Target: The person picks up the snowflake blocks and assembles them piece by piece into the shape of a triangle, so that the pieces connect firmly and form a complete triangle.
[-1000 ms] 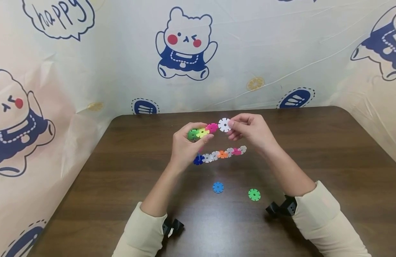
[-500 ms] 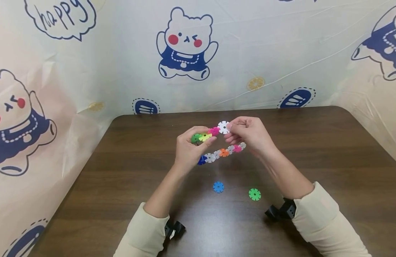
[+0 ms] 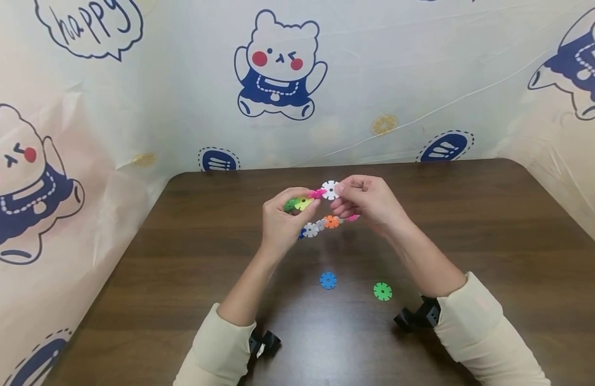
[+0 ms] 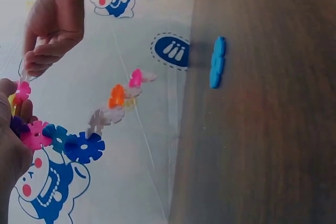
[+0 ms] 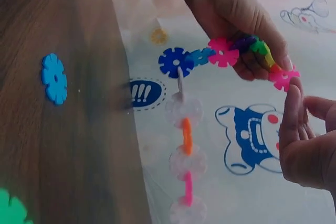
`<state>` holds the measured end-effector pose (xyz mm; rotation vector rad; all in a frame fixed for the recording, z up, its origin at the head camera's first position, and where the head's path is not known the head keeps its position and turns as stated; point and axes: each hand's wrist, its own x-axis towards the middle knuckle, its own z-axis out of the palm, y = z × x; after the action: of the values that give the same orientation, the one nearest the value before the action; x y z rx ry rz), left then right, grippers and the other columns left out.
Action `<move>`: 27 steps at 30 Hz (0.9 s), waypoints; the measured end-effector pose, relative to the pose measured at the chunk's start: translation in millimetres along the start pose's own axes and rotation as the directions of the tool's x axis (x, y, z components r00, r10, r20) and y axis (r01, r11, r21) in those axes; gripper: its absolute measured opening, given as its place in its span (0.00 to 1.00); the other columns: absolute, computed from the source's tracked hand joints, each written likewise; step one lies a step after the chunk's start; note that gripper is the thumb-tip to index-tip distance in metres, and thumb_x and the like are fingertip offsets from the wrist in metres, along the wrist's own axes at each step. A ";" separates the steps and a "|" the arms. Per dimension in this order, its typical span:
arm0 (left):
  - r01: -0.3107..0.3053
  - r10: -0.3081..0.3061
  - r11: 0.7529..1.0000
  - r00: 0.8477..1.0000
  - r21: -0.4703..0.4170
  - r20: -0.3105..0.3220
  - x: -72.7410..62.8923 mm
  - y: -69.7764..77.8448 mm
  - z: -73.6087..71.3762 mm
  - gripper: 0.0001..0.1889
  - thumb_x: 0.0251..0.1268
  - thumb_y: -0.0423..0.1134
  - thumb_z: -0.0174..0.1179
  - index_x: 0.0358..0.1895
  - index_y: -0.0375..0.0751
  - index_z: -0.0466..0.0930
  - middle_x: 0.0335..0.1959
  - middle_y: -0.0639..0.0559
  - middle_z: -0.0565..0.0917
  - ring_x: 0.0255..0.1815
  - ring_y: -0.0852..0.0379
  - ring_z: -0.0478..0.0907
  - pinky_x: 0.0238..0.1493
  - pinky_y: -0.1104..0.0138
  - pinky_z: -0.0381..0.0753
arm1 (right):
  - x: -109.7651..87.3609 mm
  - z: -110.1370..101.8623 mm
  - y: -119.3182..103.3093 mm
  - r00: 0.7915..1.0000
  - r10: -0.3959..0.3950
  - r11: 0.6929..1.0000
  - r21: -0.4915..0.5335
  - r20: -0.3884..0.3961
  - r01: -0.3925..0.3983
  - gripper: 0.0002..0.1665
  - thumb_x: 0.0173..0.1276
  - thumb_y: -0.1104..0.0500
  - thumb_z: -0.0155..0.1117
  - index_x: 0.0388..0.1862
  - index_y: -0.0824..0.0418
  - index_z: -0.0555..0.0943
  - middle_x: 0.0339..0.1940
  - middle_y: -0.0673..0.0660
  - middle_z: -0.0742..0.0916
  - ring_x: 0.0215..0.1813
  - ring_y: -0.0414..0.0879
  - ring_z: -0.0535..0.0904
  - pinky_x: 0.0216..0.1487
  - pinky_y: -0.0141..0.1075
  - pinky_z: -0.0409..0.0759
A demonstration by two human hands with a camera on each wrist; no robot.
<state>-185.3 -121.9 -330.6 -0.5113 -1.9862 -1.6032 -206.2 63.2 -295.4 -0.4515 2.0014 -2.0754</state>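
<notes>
My left hand (image 3: 282, 228) grips a chain of notched plastic snowflake discs between thumb and fingers, with a green disc (image 3: 291, 204) and a yellow disc (image 3: 303, 203) showing there. A pink disc (image 3: 318, 193) sticks out past the fingertips. My right hand (image 3: 372, 203) pinches a white snowflake disc (image 3: 330, 190), its edge right at the pink one. The rest of the chain hangs below: dark blue disc (image 4: 84, 148), pale discs, an orange disc (image 3: 332, 221) and another pink disc (image 4: 136, 77). In the head view the right hand hides part of the chain's tail.
A loose blue disc (image 3: 328, 280) and a loose green disc (image 3: 382, 291) lie on the brown wooden table (image 3: 181, 279). Black wrist cameras (image 3: 418, 315) sit at both cuffs. Behind the table hangs a pale sheet (image 3: 374, 64) printed with cartoon bears.
The white disc has moved left with my right hand, up against the pink disc, which has turned. The hanging chain has shifted and is now more hidden behind the right hand.
</notes>
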 end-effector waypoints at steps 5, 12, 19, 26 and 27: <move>-0.004 0.006 0.999 0.999 0.037 -0.051 3.9 0.2 -5.0 0.12 0.50 0.33 0.69 0.38 0.32 0.83 0.34 0.43 0.84 0.22 0.57 0.72 0.21 0.74 0.73 | -5.8 -11.4 10.4 0.988 0.052 0.984 -0.174 0.145 -0.026 0.17 0.69 0.57 0.57 0.42 0.73 0.78 0.26 0.60 0.85 0.27 0.52 0.82 0.32 0.40 0.82; 0.025 -0.020 0.998 0.995 0.052 -0.100 6.2 0.0 -13.6 0.12 0.52 0.35 0.69 0.39 0.32 0.83 0.35 0.44 0.84 0.24 0.57 0.74 0.22 0.72 0.75 | -9.6 -9.8 47.8 0.900 0.158 0.829 -0.550 0.406 0.102 0.10 0.62 0.60 0.64 0.39 0.66 0.82 0.25 0.54 0.84 0.27 0.51 0.80 0.30 0.41 0.80; 0.038 -0.034 0.999 0.994 0.039 -0.104 6.0 1.5 -14.4 0.13 0.51 0.35 0.69 0.39 0.32 0.83 0.33 0.43 0.84 0.22 0.58 0.73 0.20 0.73 0.74 | -12.5 5.9 79.5 0.858 0.234 0.636 -0.740 0.457 0.220 0.12 0.54 0.58 0.72 0.36 0.61 0.82 0.18 0.45 0.78 0.21 0.36 0.70 0.24 0.29 0.69; 0.038 -0.036 0.999 0.995 0.019 -0.096 5.0 0.6 -12.5 0.12 0.51 0.34 0.69 0.38 0.32 0.83 0.29 0.43 0.83 0.19 0.59 0.71 0.18 0.73 0.72 | -12.4 15.8 88.3 0.846 0.252 0.551 -0.788 0.471 0.274 0.15 0.50 0.56 0.75 0.35 0.57 0.80 0.19 0.46 0.76 0.24 0.38 0.70 0.27 0.30 0.70; 0.034 -0.032 0.999 0.995 0.017 -0.094 5.1 0.6 -12.2 0.12 0.51 0.33 0.69 0.38 0.31 0.83 0.29 0.42 0.83 0.19 0.59 0.71 0.18 0.73 0.72 | -12.6 17.0 89.1 0.846 0.249 0.546 -0.790 0.472 0.280 0.15 0.49 0.56 0.75 0.34 0.57 0.80 0.19 0.46 0.76 0.24 0.38 0.70 0.27 0.31 0.70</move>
<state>-186.9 -133.8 -325.1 -0.3905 -1.9472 -1.5978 -192.9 47.9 -384.6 -1.0716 2.4373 -0.6240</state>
